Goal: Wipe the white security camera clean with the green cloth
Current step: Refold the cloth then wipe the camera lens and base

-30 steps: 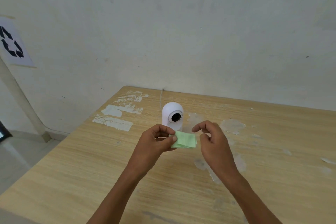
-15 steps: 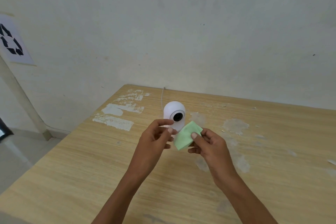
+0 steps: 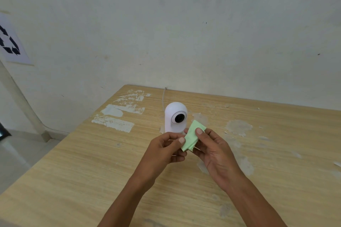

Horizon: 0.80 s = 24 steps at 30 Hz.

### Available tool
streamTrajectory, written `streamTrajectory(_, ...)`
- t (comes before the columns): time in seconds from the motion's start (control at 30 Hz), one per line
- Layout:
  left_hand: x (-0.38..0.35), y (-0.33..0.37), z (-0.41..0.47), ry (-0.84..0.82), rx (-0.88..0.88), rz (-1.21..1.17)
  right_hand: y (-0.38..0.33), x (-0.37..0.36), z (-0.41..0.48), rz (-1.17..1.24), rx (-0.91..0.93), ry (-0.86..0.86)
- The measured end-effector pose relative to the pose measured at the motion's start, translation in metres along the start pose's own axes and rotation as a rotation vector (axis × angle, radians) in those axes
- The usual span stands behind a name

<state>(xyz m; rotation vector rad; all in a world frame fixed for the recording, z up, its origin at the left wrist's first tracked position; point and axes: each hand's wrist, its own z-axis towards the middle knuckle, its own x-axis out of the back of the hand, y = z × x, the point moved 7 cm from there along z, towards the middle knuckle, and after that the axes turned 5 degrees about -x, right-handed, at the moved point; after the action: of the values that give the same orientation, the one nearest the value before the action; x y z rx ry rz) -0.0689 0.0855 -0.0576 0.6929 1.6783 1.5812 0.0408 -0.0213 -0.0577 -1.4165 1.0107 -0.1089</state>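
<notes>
One white security camera stands upright on the wooden table, toward the far side and a little left of the middle, its round dark lens turned toward the near right. A thin white cable runs from behind it to the far edge of the table.

Just near and right of the camera's base, the green cloth is held above the table, folded into a narrow strip that tilts up to the far right; its top corner sits close beside the lens, but whether it touches the camera cannot be told.

Both hands are on the cloth. The right hand pinches it between thumb and fingers, the thumb pressed on its upper face. The left hand is curled closed, its thumb tip against the cloth's lower left edge. Both bare forearms reach in from the near edge.

Pale patches where the surface has peeled mark the table to the left of the camera, and more lie to the right. A pale wall rises behind, with a sheet bearing a dark recycling symbol at the far left.
</notes>
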Motion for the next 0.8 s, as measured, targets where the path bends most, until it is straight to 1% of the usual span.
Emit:
streamTrajectory(0.1, 0.0, -0.006, -0.001, -0.013, 0.033, 0.002, -0.002, -0.003, -0.001, 0.016, 0.039, 0.016)
streamTrajectory(0.2, 0.002, -0.005, -0.002, -0.036, 0.038, 0.066, -0.007, 0.0, 0.001, -0.107, 0.117, 0.087)
streamTrajectory(0.27, 0.012, 0.003, -0.001, 0.046, -0.041, 0.16, -0.013, 0.005, 0.001, -0.231, 0.202, 0.161)
streamTrajectory(0.37, 0.034, 0.021, 0.003, 0.28, -0.23, 0.257, -0.02, 0.007, 0.003, -0.458, 0.344, 0.246)
streamTrajectory(0.43, 0.038, 0.03, 0.01, 0.344, -0.34, 0.342, -0.022, 0.0, 0.003, -0.595, 0.432, 0.27)
streamTrajectory(0.53, 0.03, 0.036, 0.024, 0.283, -0.449, 0.45, -0.025, -0.015, -0.001, -0.801, 0.594, 0.306)
streamTrajectory(0.6, 0.029, 0.034, 0.032, 0.253, -0.486, 0.46, -0.024, -0.025, -0.004, -0.897, 0.701, 0.318)
streamTrajectory(0.8, 0.039, 0.028, 0.041, 0.283, -0.536, 0.483, -0.021, -0.038, 0.0, -1.014, 0.858, 0.324)
